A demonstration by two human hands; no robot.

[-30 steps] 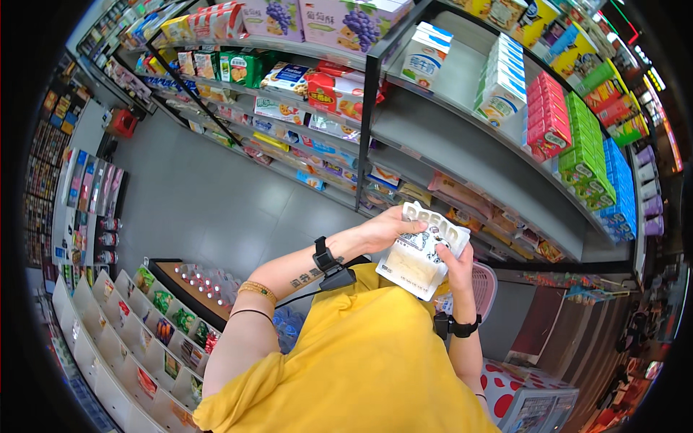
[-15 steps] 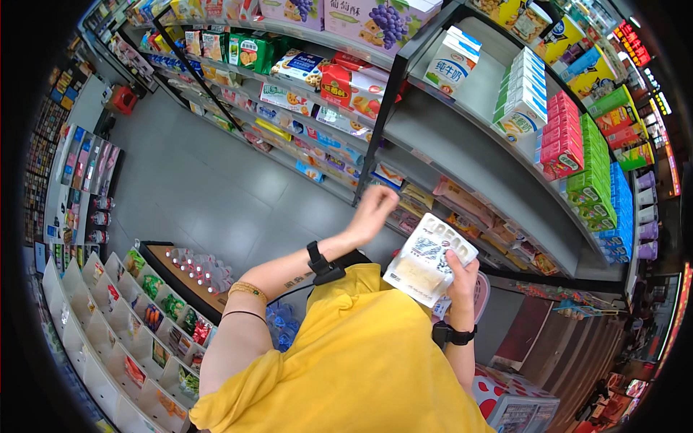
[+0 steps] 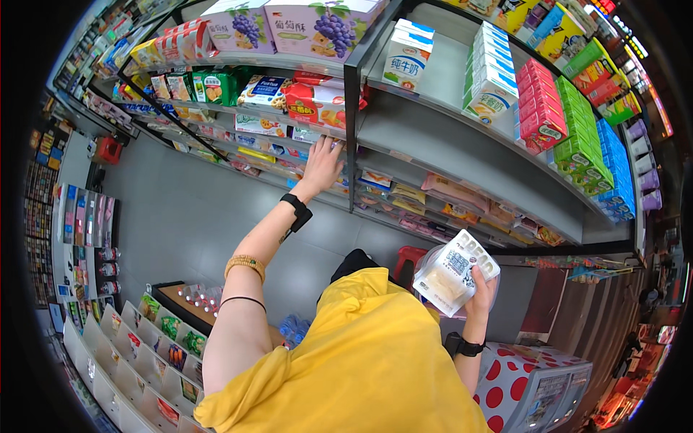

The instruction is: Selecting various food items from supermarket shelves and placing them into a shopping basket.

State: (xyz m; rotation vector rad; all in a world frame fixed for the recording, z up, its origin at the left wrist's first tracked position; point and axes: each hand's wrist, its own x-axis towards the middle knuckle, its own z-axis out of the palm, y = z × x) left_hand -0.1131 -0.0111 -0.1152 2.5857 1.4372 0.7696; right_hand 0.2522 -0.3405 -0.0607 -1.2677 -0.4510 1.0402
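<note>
Gripping a white food packet (image 3: 452, 283) by its right edge on the near right, the right hand (image 3: 482, 287) is closed, thumb across the front. So it's picked up and not put down yet, I'd say. Left hand (image 3: 323, 166) is out just left of a black post (image 3: 351, 115), fingers slightly spread (can't tell if they've got anything). Packet looks thin, smooth and roughly rectangular; the grey shelf (image 3: 447, 148) beyond looks flat and hard.

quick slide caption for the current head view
Left hand extended toward shelves of packaged goods, right hand holding a white packet.
</note>
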